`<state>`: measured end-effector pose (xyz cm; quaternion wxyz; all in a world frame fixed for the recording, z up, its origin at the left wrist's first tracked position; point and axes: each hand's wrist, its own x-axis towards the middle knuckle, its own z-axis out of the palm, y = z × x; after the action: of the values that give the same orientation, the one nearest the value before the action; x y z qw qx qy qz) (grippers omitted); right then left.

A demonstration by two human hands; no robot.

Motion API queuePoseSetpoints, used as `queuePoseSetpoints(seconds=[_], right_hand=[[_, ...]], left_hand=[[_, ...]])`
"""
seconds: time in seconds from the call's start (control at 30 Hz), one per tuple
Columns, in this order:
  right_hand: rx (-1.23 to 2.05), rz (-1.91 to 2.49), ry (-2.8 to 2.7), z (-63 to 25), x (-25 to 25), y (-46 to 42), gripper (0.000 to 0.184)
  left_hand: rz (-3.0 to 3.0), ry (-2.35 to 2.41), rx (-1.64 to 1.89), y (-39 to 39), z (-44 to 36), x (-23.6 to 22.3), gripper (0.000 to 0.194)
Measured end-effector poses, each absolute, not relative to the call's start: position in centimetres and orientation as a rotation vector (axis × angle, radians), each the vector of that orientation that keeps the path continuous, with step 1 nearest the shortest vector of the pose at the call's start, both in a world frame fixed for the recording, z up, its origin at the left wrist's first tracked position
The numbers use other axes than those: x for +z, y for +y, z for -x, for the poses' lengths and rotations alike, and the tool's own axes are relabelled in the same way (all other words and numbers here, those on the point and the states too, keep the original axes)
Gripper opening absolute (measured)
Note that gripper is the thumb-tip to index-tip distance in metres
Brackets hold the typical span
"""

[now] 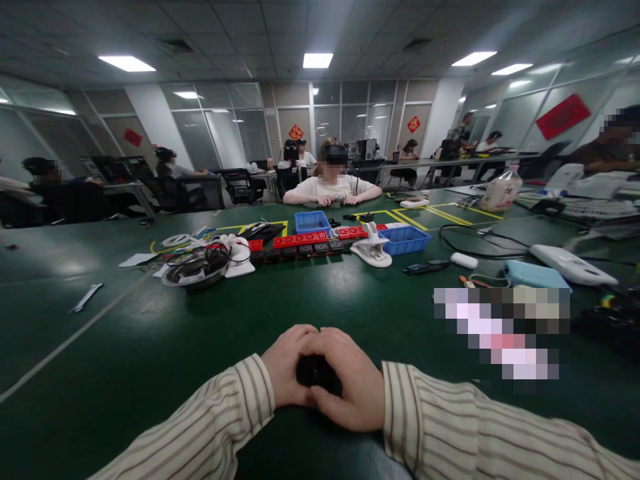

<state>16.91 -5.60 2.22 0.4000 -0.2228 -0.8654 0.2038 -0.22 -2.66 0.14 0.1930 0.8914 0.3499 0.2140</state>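
Observation:
My left hand (286, 365) and my right hand (350, 383) rest together on the green table (125, 347) near its front edge. Both are curled round a small black object (315, 372) held between them; most of it is hidden by the fingers and I cannot make out what it is. Striped sleeves cover both forearms. Farther back lie a row of red and black power strips (305, 244), two blue bins (404, 239) and a white clamp-like device (373, 250).
A metal bowl with cables (195, 270) sits at the left, a wrench (86, 297) farther left. Chargers, a blue case (535, 275) and cables lie at the right. A person (333, 187) sits across the table; other people work at desks behind.

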Motion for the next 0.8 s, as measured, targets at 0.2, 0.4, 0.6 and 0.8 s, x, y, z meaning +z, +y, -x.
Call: queuePoseSetpoints(seconds=[0.2,0.4,0.6,0.8], right_hand=[[0.37,1.012,-2.256,-16.64,2.0,-5.45,0.028],[0.415,0.9,-2.29,-16.64,2.11,-5.42,0.012],[0.496,0.578,-2.315,-16.87,2.27,-5.47,0.016],[0.508,0.453,-2.349,-16.88,2.52,-5.49,0.021]], left_hand=[[-2.598,1.046,0.615,-2.91,-0.01,0.13,0.042],[-2.57,0.953,0.566,-2.73,0.28,0.32,0.027],[-2.545,0.873,0.528,-2.33,0.47,0.4,0.02],[-2.577,0.845,0.558,-2.08,0.46,-0.29,0.044]])
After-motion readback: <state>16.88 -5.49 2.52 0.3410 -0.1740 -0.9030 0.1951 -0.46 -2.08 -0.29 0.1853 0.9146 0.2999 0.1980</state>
